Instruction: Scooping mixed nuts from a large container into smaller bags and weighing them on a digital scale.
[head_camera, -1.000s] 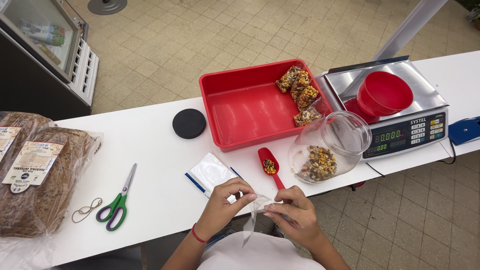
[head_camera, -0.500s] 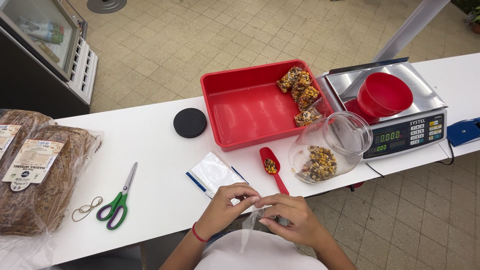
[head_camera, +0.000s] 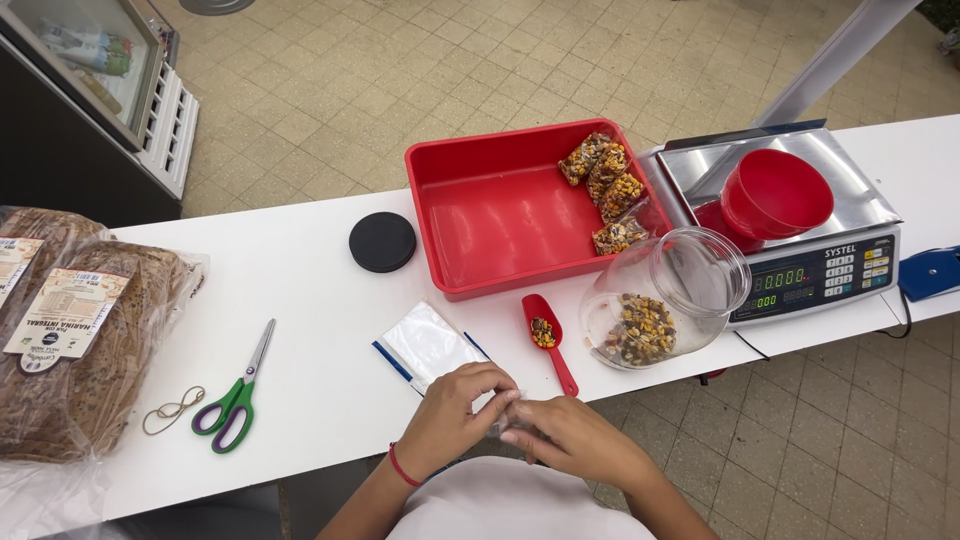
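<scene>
Change: since the earlier frame both hands have drawn closer at lower centre, bunching the small clear bag between them.
Left hand: fingers curled, pinching the bag.
Right hand: fingers closed on the bag's other side.
Bag: at the table edge, mostly hidden.
Handling: likely light, limp, slippery film; best pinched at its mouth.
Nearby: red scoop, flat bags, tipped jar.

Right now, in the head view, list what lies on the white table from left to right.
Bagged bread loaves → rubber band → green scissors → black lid → red scoop → clear jar → scale.
</scene>
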